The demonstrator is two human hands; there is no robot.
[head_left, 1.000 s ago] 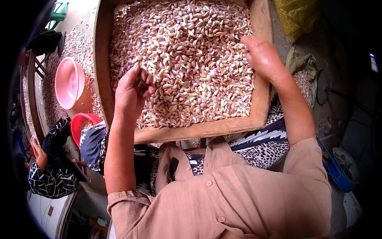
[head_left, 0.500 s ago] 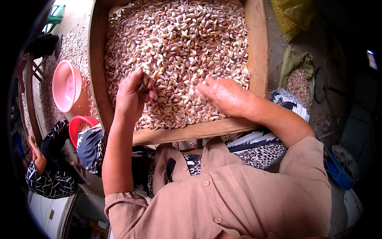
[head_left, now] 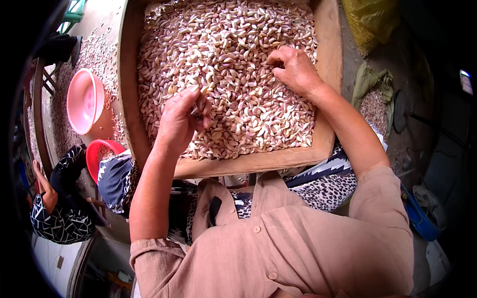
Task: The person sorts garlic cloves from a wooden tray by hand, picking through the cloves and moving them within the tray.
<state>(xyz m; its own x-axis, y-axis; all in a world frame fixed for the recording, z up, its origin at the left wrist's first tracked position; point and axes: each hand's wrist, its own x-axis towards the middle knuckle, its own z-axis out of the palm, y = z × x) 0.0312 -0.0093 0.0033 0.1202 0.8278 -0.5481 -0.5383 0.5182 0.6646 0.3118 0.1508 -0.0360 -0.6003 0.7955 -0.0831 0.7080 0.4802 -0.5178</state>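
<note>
A wooden tray (head_left: pixel 328 74) in front of me holds a thick layer of loose garlic cloves (head_left: pixel 238 94), pale with pinkish-purple skins. Over the left part of the heap, my left hand (head_left: pixel 185 115) is closed, thumb up and fingers curled in. Whatever it grips is too small to make out. Farther out and to the right, my right hand (head_left: pixel 294 69) reaches down to the cloves. Its fingers are bent and drawn together toward the thumb, and anything between the tips is hidden.
Left of the tray stand a pink basin (head_left: pixel 82 102) and a red basin (head_left: pixel 94 159) with cloves inside. A co-worker's patterned sleeve (head_left: pixel 59 221) shows at far left. Rightward are a yellow sack (head_left: pixel 370 22), an open greenish sack (head_left: pixel 365 82) and a blue container (head_left: pixel 422 226).
My right hand has moved outward and to the right across the cloves. My left hand, still closed, has shifted slightly right. The tray sits a little farther right in the view.
</note>
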